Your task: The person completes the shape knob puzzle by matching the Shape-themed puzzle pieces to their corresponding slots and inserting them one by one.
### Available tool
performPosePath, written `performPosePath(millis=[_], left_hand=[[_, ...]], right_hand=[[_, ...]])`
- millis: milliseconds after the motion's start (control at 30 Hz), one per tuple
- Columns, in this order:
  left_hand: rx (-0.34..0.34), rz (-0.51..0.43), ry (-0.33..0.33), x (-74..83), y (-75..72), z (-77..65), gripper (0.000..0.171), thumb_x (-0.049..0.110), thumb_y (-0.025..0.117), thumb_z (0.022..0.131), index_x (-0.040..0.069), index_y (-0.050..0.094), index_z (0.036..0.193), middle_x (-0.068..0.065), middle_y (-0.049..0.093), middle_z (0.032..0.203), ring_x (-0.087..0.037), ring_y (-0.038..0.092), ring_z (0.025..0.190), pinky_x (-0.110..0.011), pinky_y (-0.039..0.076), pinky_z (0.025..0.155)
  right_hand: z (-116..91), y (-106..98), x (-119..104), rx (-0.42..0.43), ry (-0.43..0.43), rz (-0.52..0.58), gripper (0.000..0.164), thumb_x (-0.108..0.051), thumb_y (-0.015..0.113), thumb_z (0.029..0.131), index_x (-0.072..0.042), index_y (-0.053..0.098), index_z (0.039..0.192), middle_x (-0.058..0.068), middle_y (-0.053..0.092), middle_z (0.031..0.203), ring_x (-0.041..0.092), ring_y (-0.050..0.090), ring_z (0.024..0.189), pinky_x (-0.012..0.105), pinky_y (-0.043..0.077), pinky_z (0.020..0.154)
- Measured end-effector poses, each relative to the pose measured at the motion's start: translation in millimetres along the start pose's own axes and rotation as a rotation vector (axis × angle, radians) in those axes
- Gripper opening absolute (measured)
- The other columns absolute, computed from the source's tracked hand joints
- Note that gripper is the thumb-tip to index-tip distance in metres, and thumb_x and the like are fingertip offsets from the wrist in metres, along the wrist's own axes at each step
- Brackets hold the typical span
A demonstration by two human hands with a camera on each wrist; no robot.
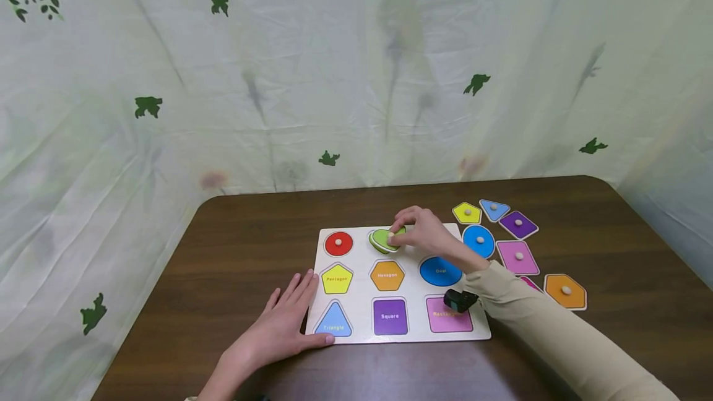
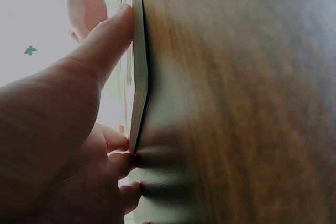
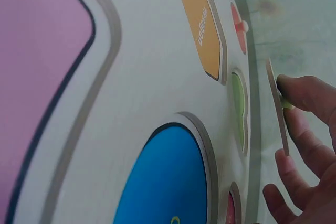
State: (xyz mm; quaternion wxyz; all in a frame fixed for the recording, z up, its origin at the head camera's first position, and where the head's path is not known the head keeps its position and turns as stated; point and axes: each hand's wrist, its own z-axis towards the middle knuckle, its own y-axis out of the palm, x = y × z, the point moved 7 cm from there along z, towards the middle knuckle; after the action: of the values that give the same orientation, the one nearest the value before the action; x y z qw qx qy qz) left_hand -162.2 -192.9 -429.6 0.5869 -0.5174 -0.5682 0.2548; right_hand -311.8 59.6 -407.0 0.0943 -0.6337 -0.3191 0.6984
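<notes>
My right hand (image 1: 426, 232) pinches the small knob of a green puzzle piece (image 1: 383, 239) between thumb and fingers. In the right wrist view the piece (image 3: 273, 90) is held edge-on, a gap apart from the board, near its green recess (image 3: 238, 111). The white shape board (image 1: 362, 252) lies flat on the table. My left hand (image 1: 283, 328) rests along its left side with fingers spread and fairly straight, the thumb at the near left corner. In the left wrist view that thumb (image 2: 107, 40) lies against the board's edge (image 2: 139, 72).
A red circle piece (image 1: 338, 243) with a knob sits in the board's far left recess. Right of the board lie loose knobbed pieces: yellow pentagon (image 1: 466, 213), blue triangle (image 1: 494, 210), purple square (image 1: 518, 225), blue oval (image 1: 479, 241), pink rectangle (image 1: 517, 257), orange hexagon (image 1: 565, 292).
</notes>
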Motion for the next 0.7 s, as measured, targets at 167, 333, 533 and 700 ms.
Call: performPosePath(millis=[167, 333, 533, 700], left_hand=[[0.003, 0.003, 0.004, -1.4, 0.8, 0.9, 0.113, 0.069, 0.071, 0.075, 0.006, 0.024, 0.156, -0.009, 0.017, 0.163, -0.033, 0.01, 0.149, -0.063, 0.009, 0.113], [0.001, 0.005, 0.0, -2.9, 1.2, 1.5, 0.113, 0.069, 0.07, 0.075, 0.007, 0.024, 0.156, -0.008, 0.017, 0.163, -0.032, 0.009, 0.149, -0.062, 0.008, 0.114], [0.003, 0.0, 0.005, -0.7, -0.7, 0.9, 0.113, 0.069, 0.07, 0.075, 0.006, 0.024, 0.156, -0.008, 0.017, 0.163, -0.033, 0.01, 0.149, -0.063, 0.009, 0.113], [0.005, -0.005, 0.007, 0.4, -2.0, -0.4, 0.112, 0.069, 0.071, 0.075, 0.006, 0.025, 0.156, -0.009, 0.018, 0.163, -0.034, 0.01, 0.149, -0.063, 0.009, 0.113]], right_hand=[[6, 4, 1, 0.001, 0.021, 0.0, 0.014, -0.021, 0.084, 0.078, -0.011, 0.077, 0.085, 0.01, 0.06, 0.123, 0.028, 0.047, 0.123, 0.048, 0.04, 0.101], [11, 6, 0, 0.005, 0.008, -0.048, 0.013, -0.02, 0.084, 0.079, -0.009, 0.077, 0.082, 0.011, 0.062, 0.122, 0.03, 0.05, 0.121, 0.047, 0.041, 0.101], [15, 10, 0, 0.016, -0.002, -0.094, 0.014, -0.021, 0.085, 0.078, -0.009, 0.077, 0.077, 0.012, 0.065, 0.119, 0.031, 0.053, 0.119, 0.045, 0.042, 0.101], [17, 12, 0, 0.019, 0.003, -0.107, 0.014, -0.02, 0.085, 0.077, -0.01, 0.077, 0.076, 0.011, 0.066, 0.119, 0.031, 0.053, 0.12, 0.045, 0.04, 0.104]])
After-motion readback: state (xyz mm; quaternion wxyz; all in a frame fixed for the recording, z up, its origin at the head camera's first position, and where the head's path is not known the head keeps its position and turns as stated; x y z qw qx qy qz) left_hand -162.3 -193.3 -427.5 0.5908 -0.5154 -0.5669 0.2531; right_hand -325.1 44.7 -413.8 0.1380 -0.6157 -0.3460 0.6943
